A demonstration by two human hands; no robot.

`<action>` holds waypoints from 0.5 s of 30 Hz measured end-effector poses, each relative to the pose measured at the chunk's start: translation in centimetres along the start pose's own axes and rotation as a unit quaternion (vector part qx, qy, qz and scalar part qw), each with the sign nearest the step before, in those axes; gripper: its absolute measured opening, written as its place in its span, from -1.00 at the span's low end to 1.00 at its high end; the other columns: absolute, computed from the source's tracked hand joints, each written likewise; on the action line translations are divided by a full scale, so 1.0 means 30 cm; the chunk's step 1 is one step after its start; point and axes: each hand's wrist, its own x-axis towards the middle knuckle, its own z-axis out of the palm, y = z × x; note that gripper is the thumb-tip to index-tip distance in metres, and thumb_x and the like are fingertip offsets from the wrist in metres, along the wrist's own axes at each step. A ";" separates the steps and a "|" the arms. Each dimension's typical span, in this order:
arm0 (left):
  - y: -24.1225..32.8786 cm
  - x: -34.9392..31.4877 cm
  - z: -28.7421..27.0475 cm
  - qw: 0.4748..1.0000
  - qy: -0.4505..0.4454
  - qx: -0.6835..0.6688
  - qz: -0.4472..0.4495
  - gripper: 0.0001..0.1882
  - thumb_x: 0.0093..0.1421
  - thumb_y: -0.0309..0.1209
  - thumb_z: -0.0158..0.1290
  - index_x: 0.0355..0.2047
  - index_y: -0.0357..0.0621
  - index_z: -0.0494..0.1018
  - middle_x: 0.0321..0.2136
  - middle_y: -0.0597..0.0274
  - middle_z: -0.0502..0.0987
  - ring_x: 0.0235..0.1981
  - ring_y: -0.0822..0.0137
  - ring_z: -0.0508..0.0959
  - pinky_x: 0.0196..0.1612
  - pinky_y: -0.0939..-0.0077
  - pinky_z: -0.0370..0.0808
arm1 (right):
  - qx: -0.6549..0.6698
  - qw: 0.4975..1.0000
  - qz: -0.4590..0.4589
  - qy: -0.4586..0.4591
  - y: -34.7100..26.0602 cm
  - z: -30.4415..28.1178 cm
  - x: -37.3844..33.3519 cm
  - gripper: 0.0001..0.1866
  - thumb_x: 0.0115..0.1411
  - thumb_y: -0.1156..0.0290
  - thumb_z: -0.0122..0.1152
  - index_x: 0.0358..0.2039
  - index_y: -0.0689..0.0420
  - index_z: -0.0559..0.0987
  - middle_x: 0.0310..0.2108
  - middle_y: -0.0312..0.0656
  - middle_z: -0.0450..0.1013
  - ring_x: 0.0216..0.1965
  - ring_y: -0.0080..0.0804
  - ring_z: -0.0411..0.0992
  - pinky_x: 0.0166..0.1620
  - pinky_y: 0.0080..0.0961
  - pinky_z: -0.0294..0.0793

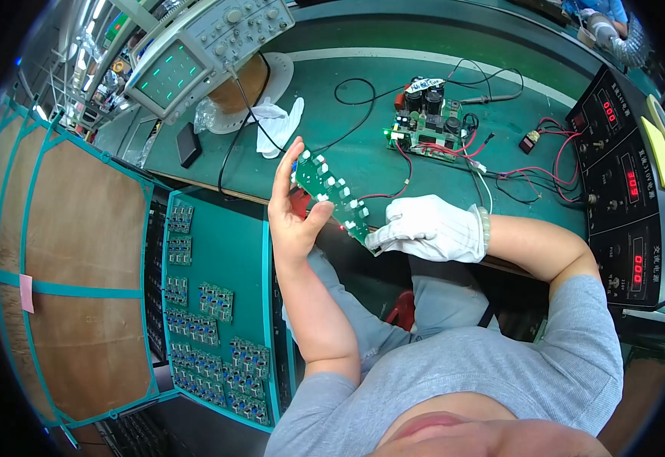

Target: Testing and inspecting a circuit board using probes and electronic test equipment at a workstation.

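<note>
A long green circuit board point(334, 193) with a row of white connectors is held tilted above my lap, just off the bench's near edge. My bare left hand point(296, 209) grips its far-left end, thumb on the face and fingers behind. My right hand point(431, 228), in a white cotton glove, pinches the board's lower right corner. Beyond the hands, a populated circuit board point(433, 126) with large black capacitors and a lit green light lies on the green bench, with red and black wires attached.
An oscilloscope point(210, 53) stands far left, near a white glove point(277, 126) and a black phone point(188, 145). Power supply units point(621, 183) with red digits line the right. A probe point(492, 99) lies at the back. Left, a green tray point(233, 228) bears several small boards. Another person point(602, 19) is at far right.
</note>
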 end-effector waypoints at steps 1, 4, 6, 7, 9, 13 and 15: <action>0.002 0.000 0.002 1.000 0.002 -0.005 -0.002 -0.11 0.05 -0.34 0.35 0.37 -0.28 0.25 0.41 -0.01 0.20 0.20 0.25 0.49 0.16 0.35 0.51 | 0.002 1.000 0.007 -0.004 -0.001 -0.006 0.004 -0.58 0.17 0.51 0.28 0.06 -0.13 0.66 -0.43 -0.21 0.40 -0.39 -0.22 0.44 -0.35 -0.35 0.49; 0.001 -0.003 0.015 0.999 0.012 -0.030 0.005 -0.09 0.04 -0.36 0.38 0.37 -0.28 0.24 0.40 -0.03 0.20 0.20 0.22 0.50 0.15 0.33 0.55 | 0.027 0.999 0.029 -0.013 -0.013 -0.041 0.013 -0.55 0.21 0.53 0.23 0.12 -0.07 0.63 -0.41 -0.21 0.42 -0.36 -0.24 0.48 -0.28 -0.39 0.53; -0.005 -0.006 0.028 0.997 0.018 -0.068 0.007 -0.09 0.03 -0.37 0.41 0.36 -0.29 0.25 0.40 -0.03 0.20 0.20 0.19 0.51 0.15 0.30 0.56 | 0.073 0.997 0.034 0.015 -0.030 -0.069 0.013 -0.52 0.22 0.61 0.20 0.16 -0.02 0.61 -0.38 -0.18 0.46 -0.33 -0.24 0.53 -0.21 -0.42 0.56; -0.011 -0.008 0.037 0.995 0.020 -0.097 0.005 -0.09 0.03 -0.37 0.42 0.36 -0.29 0.25 0.40 -0.04 0.20 0.20 0.18 0.51 0.16 0.29 0.56 | 0.109 0.991 0.032 0.064 -0.037 -0.076 0.016 -0.54 0.24 0.65 0.19 0.15 0.07 0.60 -0.30 -0.13 0.54 -0.26 -0.23 0.60 -0.10 -0.43 0.59; -0.023 -0.009 0.052 0.992 0.015 -0.126 0.003 -0.09 0.02 -0.37 0.43 0.35 -0.29 0.26 0.39 -0.03 0.21 0.19 0.17 0.51 0.16 0.28 0.56 | 0.204 0.960 0.157 0.105 -0.062 -0.076 0.009 -0.59 0.25 0.60 0.24 0.12 0.12 0.61 -0.26 -0.11 0.57 -0.24 -0.23 0.61 -0.07 -0.41 0.59; -0.042 -0.004 0.072 0.993 0.003 -0.114 -0.003 -0.11 0.01 -0.37 0.43 0.33 -0.29 0.28 0.38 -0.01 0.22 0.19 0.16 0.51 0.15 0.28 0.56 | 0.022 0.987 0.061 0.148 -0.057 -0.081 0.017 -0.71 0.20 0.52 0.31 -0.05 0.12 0.70 -0.33 -0.15 0.57 -0.32 -0.26 0.55 -0.21 -0.40 0.55; -0.042 -0.002 0.075 0.995 0.010 -0.101 -0.017 -0.11 0.00 -0.38 0.44 0.32 -0.29 0.29 0.38 0.00 0.22 0.19 0.17 0.51 0.15 0.29 0.56 | -0.018 0.989 0.043 0.140 -0.051 -0.090 0.016 -0.77 0.17 0.48 0.32 -0.14 0.09 0.73 -0.37 -0.17 0.56 -0.36 -0.27 0.51 -0.27 -0.39 0.51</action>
